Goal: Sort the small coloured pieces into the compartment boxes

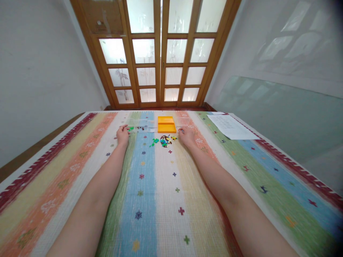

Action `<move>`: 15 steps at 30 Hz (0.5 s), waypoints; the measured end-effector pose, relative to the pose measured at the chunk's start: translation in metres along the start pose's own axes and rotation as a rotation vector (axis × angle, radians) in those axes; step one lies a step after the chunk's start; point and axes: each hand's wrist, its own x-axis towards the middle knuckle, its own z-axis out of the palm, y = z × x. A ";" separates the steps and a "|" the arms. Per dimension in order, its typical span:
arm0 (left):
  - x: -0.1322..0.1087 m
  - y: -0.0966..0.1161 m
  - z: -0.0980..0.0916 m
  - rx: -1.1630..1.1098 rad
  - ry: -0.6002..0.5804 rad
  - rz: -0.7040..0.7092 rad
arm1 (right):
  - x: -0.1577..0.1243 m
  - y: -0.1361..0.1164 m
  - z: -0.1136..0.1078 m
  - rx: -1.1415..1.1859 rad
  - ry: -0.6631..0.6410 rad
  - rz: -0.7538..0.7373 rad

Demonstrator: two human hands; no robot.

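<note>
Striped tabletop [139,200] carries a clear tray [152,129] beside an open yellow box [166,127]. Left hand [123,135] curls at the tray's left end; right hand [187,135] curls beside the box. Hands are apart; finger closure cannot be determined. Loose pieces [164,142] lie before the box; handling them appears in hand, calling for a fingertip pinch.

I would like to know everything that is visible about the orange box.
The orange box is shallow, rectangular and looks like plastic. It shows two sections, one behind the other, with a ridge between them. It lies flat and open-topped on the striped tablecloth, just behind the small coloured pieces. The right hand is close by, apparently not touching it.
</note>
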 end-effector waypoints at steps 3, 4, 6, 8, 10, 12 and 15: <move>-0.002 0.002 0.001 0.058 -0.008 0.016 | 0.001 0.002 0.001 0.002 0.000 -0.006; -0.003 0.004 0.001 0.081 -0.027 0.035 | 0.001 0.002 0.002 0.003 0.001 -0.007; -0.007 0.007 0.003 0.120 -0.099 0.091 | 0.002 0.003 0.002 0.001 0.002 -0.004; -0.013 0.012 0.006 0.163 -0.211 0.159 | 0.002 0.004 0.003 -0.003 0.001 -0.002; -0.022 0.018 0.010 0.224 -0.362 0.237 | 0.002 0.004 0.004 -0.002 0.004 -0.010; -0.033 0.024 0.014 0.291 -0.531 0.334 | 0.002 0.005 0.004 0.002 0.007 -0.020; -0.048 0.034 0.019 0.360 -0.745 0.460 | 0.002 0.004 0.004 0.006 0.007 -0.021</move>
